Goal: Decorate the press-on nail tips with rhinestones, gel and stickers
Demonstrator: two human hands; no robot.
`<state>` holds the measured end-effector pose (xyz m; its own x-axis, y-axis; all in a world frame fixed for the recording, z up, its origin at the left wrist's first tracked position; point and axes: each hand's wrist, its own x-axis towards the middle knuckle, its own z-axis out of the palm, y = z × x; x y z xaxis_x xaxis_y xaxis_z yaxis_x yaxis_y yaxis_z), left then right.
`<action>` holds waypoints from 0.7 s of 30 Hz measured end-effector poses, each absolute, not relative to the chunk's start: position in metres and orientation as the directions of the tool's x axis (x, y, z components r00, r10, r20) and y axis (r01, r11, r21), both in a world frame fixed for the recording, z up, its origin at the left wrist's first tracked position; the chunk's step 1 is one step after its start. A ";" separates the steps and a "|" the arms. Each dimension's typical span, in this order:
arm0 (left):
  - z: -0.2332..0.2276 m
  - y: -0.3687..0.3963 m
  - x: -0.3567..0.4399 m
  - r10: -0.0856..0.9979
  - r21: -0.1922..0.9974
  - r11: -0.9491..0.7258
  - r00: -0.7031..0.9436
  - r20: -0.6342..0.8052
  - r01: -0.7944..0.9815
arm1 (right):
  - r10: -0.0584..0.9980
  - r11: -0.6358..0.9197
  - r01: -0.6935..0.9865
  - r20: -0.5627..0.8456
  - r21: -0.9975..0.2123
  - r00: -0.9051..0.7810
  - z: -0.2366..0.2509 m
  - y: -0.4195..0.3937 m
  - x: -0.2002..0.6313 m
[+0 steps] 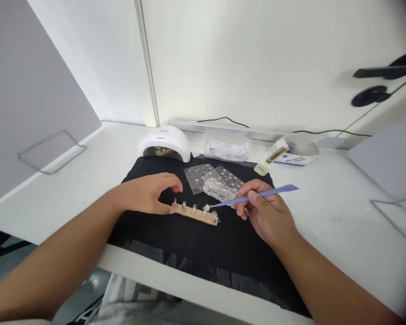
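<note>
A wooden stick (196,214) with several clear false nails mounted on it lies on a black cloth (196,243). My left hand (149,193) rests on the cloth and its thumb and fingers pinch the stick's left end. My right hand (265,212) grips a thin purple tool (257,195) like a pen. The tool's tip touches one of the nails toward the right of the stick. Just behind the stick lie clear sheets of small stickers (214,181).
A white nail lamp (165,143) stands at the back of the cloth. A clear packet (226,149), a small bottle (269,161) and a white box (296,159) lie behind on the white desk (341,212). Grey dividers (27,90) flank both sides.
</note>
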<state>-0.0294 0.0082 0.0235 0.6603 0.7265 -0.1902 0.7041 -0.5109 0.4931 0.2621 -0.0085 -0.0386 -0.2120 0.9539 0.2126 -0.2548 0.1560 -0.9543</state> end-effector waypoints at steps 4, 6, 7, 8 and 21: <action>0.005 0.014 -0.029 0.666 0.497 -0.603 0.737 -0.116 0.624 | 0.965 0.149 -0.249 0.196 -0.957 -0.174 -0.038 -0.010 0.262; 0.001 0.014 -0.028 0.646 0.477 -0.635 0.756 -0.104 0.608 | 0.970 0.149 -0.238 0.188 -0.960 -0.152 -0.038 -0.010 0.261; 0.000 0.014 -0.028 0.645 0.473 -0.638 0.757 -0.104 0.608 | 0.972 0.151 -0.236 0.188 -0.960 -0.142 -0.038 -0.011 0.261; -0.001 0.013 -0.028 0.647 0.467 -0.639 0.755 -0.103 0.611 | 0.972 0.154 -0.234 0.189 -0.960 -0.137 -0.038 -0.011 0.260; -0.011 0.021 -0.030 0.633 0.413 -0.685 0.771 -0.070 0.600 | 0.946 0.271 -0.182 0.297 -0.945 -0.134 -0.009 -0.016 0.250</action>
